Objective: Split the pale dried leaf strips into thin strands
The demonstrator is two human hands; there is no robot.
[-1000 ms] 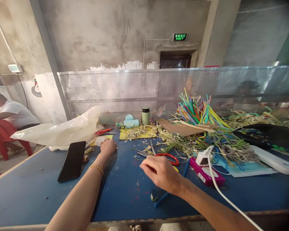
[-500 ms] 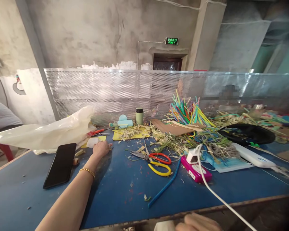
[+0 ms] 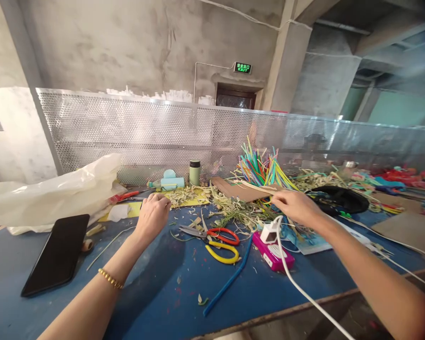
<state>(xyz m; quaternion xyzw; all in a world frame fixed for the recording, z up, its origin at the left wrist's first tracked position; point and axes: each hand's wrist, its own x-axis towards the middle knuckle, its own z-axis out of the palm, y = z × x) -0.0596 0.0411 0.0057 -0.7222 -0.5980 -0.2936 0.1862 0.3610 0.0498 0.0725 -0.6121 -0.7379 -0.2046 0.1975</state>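
My left hand [image 3: 154,211], a gold bead bracelet at its wrist, hovers left of the scissors with fingers curled together. What they hold, if anything, is hidden. A thin pale strand [image 3: 108,248] lies by that wrist; whether it reaches the fingers I cannot tell. On the right, my right hand [image 3: 293,206] is pinched closed above the heap of fibres, near the brown cardboard [image 3: 233,190]. Nothing in its fingertips can be made out. Between the hands lie scissors [image 3: 214,239] with one red and one yellow handle, and a blue strip [image 3: 228,278].
A black phone [image 3: 56,252] and a pale plastic bag [image 3: 63,189] are at left. Coloured strips [image 3: 260,165], a green bottle [image 3: 194,174] and pale scraps [image 3: 184,194] stand toward the mesh screen [image 3: 156,132]. A white cable [image 3: 304,288] runs from the pink box [image 3: 273,255].
My right hand has risen from the table's front edge to the fibre heap. My left hand has lifted off the white scrap, and the thin strand now shows. The view has turned right.
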